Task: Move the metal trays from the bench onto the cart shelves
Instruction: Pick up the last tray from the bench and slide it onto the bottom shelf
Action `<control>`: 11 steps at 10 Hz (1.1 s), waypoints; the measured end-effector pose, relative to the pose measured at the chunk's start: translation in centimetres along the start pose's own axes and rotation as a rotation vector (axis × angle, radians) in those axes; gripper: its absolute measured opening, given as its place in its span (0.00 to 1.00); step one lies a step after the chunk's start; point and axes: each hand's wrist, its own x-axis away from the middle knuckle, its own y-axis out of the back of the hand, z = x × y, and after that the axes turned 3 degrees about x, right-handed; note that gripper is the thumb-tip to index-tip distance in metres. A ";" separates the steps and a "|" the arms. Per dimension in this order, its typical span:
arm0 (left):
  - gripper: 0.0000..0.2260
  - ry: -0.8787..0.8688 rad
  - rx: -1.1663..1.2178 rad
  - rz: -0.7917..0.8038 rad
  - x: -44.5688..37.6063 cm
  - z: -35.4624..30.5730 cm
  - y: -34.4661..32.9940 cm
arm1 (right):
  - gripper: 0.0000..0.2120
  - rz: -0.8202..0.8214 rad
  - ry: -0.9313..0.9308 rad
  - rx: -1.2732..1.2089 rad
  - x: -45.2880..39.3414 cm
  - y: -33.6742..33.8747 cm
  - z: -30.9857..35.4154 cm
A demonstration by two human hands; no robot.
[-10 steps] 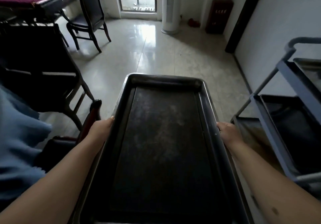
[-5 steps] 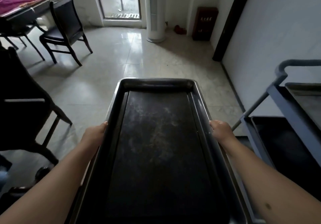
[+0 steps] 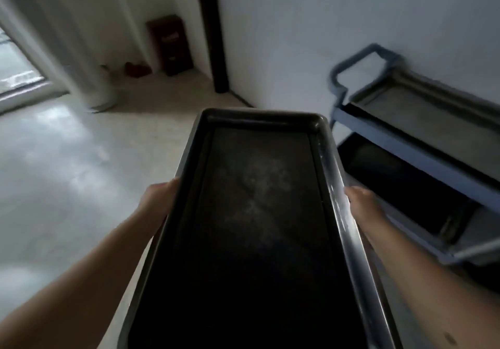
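Carrying: one long metal tray (image 3: 259, 213), dark and bare inside, no contents, only a pale smear near the middle of its floor. It is held level in the air, long axis pointing away from the person, well clear of any tabletop (none in view).

Left hand (image 3: 159, 197): grip clamped on the tray's left long rim, about halfway along. Right hand (image 3: 361, 199): grip clamped on the right long rim, opposite the left. Holding at matching points on both sides probably keeps so long a tray balanced and flat.

Cart (image 3: 400, 142): blue frame, standing to the right of the tray against the white wall (image 3: 351, 23), with a looped handle (image 3: 359, 59) at its far end. The tray's far right corner is near the cart's top shelf but apart from it.

Cart, top shelf: one grey tray (image 3: 422, 110) already lies in it; nothing shows inside that tray.
Cart, middle shelf: one dark tray (image 3: 400, 186) lies in it, partly hidden under the top shelf; contents cannot be told.
Cart, lowest level: mostly hidden behind the carried tray and the right arm.

Task standing, as judged: tray lifted and brought beside the cart, not yet set down. It must turn right to meet a shelf, likely stacked on one of the trays there.

Picture is blurred; fine detail is uncertain.
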 end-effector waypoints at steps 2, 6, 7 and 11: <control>0.19 -0.141 -0.265 0.283 -4.1 -5.8 -9.0 | 0.13 -0.243 -0.254 -0.099 3.7 4.5 -5.9; 0.24 -0.498 -0.801 0.589 -5.0 -11.6 -23.8 | 0.12 -0.379 -0.554 -0.144 7.3 7.9 -14.3; 0.25 -0.439 -0.779 0.580 -5.4 -11.4 -24.7 | 0.09 -0.395 -0.586 -0.192 7.1 7.8 -14.3; 0.18 -0.471 -0.862 0.807 -11.1 -12.6 -28.6 | 0.14 -0.221 -0.678 0.093 4.7 5.0 -13.3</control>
